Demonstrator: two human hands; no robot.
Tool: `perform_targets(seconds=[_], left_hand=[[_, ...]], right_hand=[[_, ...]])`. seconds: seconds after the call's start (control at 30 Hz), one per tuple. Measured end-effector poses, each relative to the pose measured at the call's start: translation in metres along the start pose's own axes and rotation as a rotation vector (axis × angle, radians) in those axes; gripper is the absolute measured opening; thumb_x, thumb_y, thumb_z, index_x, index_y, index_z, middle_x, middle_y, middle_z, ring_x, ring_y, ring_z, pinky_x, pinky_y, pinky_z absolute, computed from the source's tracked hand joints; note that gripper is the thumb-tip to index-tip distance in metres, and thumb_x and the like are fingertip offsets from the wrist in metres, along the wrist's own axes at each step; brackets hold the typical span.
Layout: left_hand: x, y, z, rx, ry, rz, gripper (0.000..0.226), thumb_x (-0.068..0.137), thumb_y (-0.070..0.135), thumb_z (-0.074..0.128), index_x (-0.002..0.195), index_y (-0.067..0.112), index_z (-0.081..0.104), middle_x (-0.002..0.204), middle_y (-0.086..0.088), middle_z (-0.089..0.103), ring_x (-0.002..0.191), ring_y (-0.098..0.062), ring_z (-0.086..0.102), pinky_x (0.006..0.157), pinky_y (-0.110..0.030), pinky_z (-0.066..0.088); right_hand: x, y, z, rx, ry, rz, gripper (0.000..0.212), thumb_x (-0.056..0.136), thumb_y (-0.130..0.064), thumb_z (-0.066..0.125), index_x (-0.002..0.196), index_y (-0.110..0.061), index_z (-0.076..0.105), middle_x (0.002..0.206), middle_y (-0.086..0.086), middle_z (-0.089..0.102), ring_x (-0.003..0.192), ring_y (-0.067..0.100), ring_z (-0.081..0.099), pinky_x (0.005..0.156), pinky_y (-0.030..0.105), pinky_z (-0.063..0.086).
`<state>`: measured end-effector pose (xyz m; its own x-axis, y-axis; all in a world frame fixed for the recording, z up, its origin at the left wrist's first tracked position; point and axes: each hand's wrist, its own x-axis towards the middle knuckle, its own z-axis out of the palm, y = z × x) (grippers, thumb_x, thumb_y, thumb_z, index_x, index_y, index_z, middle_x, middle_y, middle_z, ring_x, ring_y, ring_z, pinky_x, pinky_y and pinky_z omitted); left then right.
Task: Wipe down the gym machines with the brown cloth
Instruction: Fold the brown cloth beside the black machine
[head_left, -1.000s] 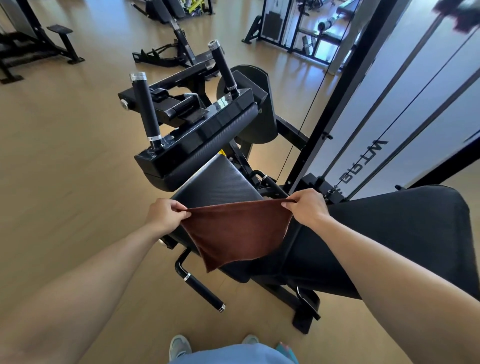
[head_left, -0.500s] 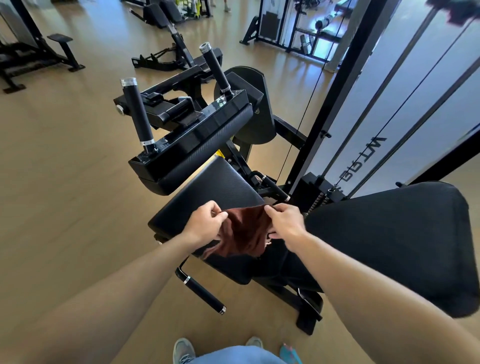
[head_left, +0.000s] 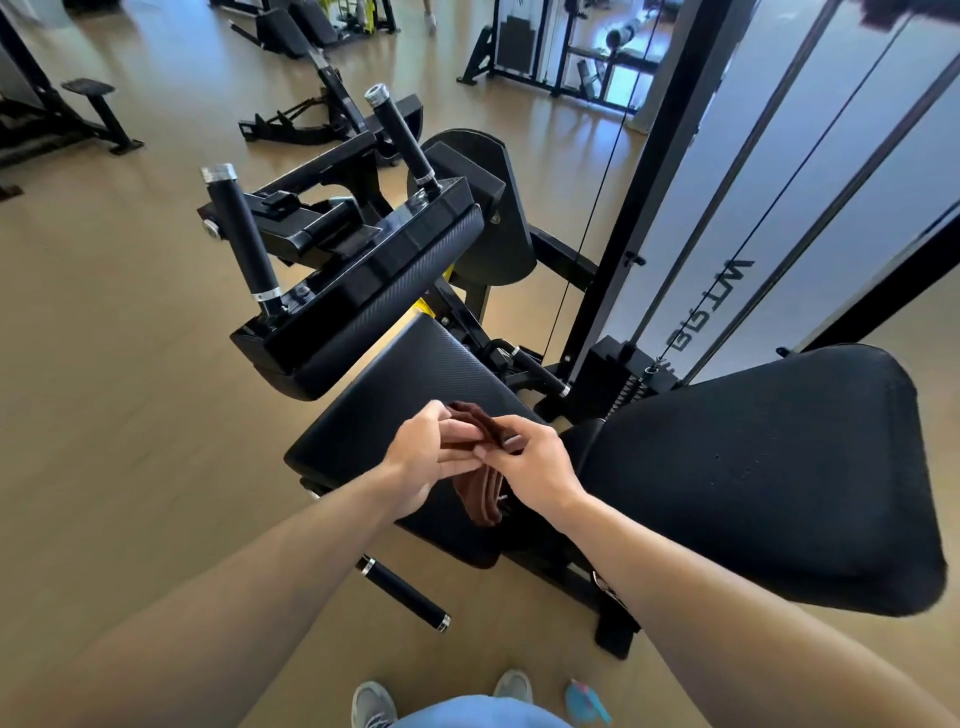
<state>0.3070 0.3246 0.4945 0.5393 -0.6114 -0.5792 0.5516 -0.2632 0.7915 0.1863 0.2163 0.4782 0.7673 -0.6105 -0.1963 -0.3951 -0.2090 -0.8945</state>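
The brown cloth (head_left: 478, 499) is folded into a narrow bundle and hangs between my two hands above the black seat pad (head_left: 400, 384) of the gym machine. My left hand (head_left: 431, 457) grips its upper left part and my right hand (head_left: 535, 462) pinches it from the right, fingertips nearly touching. A black padded leg roller bar (head_left: 374, 306) with two upright handles sits just beyond the seat. The wide black backrest pad (head_left: 769, 467) lies to my right.
The weight stack frame with cables (head_left: 649, 218) rises behind the seat on the right. A black side handle (head_left: 405, 592) sticks out low on the left. More machines (head_left: 67, 114) stand across the tan floor. My shoes (head_left: 371, 704) and a blue object (head_left: 587, 701) are at the bottom.
The cloth was stretched flat between my hands. My hands have come together over the seat and the cloth is now folded into a narrow bundle.
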Motion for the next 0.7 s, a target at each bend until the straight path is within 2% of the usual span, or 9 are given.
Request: perform_targets(seconds=[0.1,0.17,0.2,0.27,0.33,0.47,0.53,0.6,0.7], left_hand=[[0.002,0.003,-0.008,0.069,-0.06,0.035,0.04,0.102,0.014,0.034,0.11,-0.003,0.069,0.106,-0.021,0.075,0.098,-0.031,0.075,0.09,-0.039,0.059],[0.011,0.005,-0.018,0.426,0.033,0.21,0.024,0.097,0.005,0.05,0.115,0.009,0.066,0.112,-0.011,0.073,0.098,-0.022,0.073,0.085,-0.03,0.058],[0.016,0.007,-0.024,0.657,0.065,0.323,0.027,0.092,0.005,0.06,0.116,0.017,0.064,0.115,-0.004,0.069,0.102,-0.017,0.068,0.086,-0.027,0.054],[0.025,0.011,-0.033,0.97,-0.017,0.451,0.033,0.085,0.014,0.074,0.113,0.028,0.063,0.119,0.006,0.062,0.111,-0.012,0.058,0.092,-0.027,0.046],[0.029,0.014,-0.037,1.095,-0.168,0.422,0.031,0.084,0.022,0.077,0.111,0.031,0.065,0.12,0.008,0.061,0.115,-0.011,0.054,0.096,-0.029,0.043],[0.038,0.01,-0.032,1.074,-0.295,0.422,0.021,0.087,0.03,0.076,0.103,0.036,0.062,0.109,0.016,0.07,0.112,-0.007,0.062,0.101,-0.037,0.05],[0.041,0.006,-0.027,0.969,-0.325,0.378,0.036,0.081,0.03,0.082,0.105,0.032,0.056,0.103,0.009,0.073,0.097,-0.008,0.069,0.088,-0.03,0.055],[0.045,0.002,-0.02,0.929,-0.341,0.34,0.049,0.077,0.026,0.086,0.114,0.03,0.054,0.095,0.003,0.072,0.084,-0.011,0.069,0.076,-0.024,0.052],[0.055,0.006,-0.013,0.951,-0.34,0.407,0.035,0.076,0.022,0.087,0.104,0.03,0.067,0.086,-0.001,0.072,0.077,-0.015,0.069,0.072,-0.028,0.055]], right_hand=[[0.008,0.002,-0.004,0.048,0.034,-0.001,0.02,0.1,-0.016,0.063,0.109,-0.027,0.076,0.096,-0.009,0.077,0.094,0.008,0.071,0.087,0.029,0.056],[0.013,0.001,-0.006,0.073,0.027,-0.002,0.024,0.102,-0.012,0.058,0.105,-0.028,0.075,0.095,-0.01,0.076,0.096,0.008,0.07,0.089,0.028,0.054],[0.015,0.0,-0.009,0.094,0.02,0.005,0.027,0.103,-0.01,0.056,0.103,-0.028,0.075,0.094,-0.01,0.075,0.096,0.008,0.07,0.088,0.026,0.052],[0.021,-0.003,-0.017,0.133,0.018,0.01,0.03,0.102,-0.007,0.054,0.1,-0.028,0.075,0.094,-0.008,0.075,0.099,0.013,0.07,0.091,0.03,0.053],[0.023,-0.004,-0.026,0.154,0.015,0.001,0.031,0.101,-0.006,0.053,0.098,-0.028,0.075,0.097,-0.004,0.075,0.103,0.019,0.07,0.098,0.037,0.053],[0.017,-0.002,-0.04,0.166,0.048,0.028,0.031,0.102,-0.002,0.053,0.099,-0.025,0.074,0.099,0.001,0.075,0.102,0.021,0.069,0.102,0.041,0.052],[0.012,0.0,-0.045,0.205,0.074,0.054,0.026,0.102,-0.002,0.052,0.104,-0.016,0.074,0.1,0.007,0.074,0.1,0.023,0.069,0.1,0.045,0.052],[0.006,0.005,-0.048,0.217,0.119,0.091,0.024,0.103,-0.002,0.051,0.108,-0.01,0.073,0.102,0.012,0.074,0.101,0.028,0.069,0.101,0.047,0.051],[-0.003,0.014,-0.053,0.168,0.186,0.13,0.026,0.104,-0.008,0.05,0.107,-0.02,0.074,0.106,0.005,0.076,0.107,0.024,0.069,0.104,0.046,0.052]])
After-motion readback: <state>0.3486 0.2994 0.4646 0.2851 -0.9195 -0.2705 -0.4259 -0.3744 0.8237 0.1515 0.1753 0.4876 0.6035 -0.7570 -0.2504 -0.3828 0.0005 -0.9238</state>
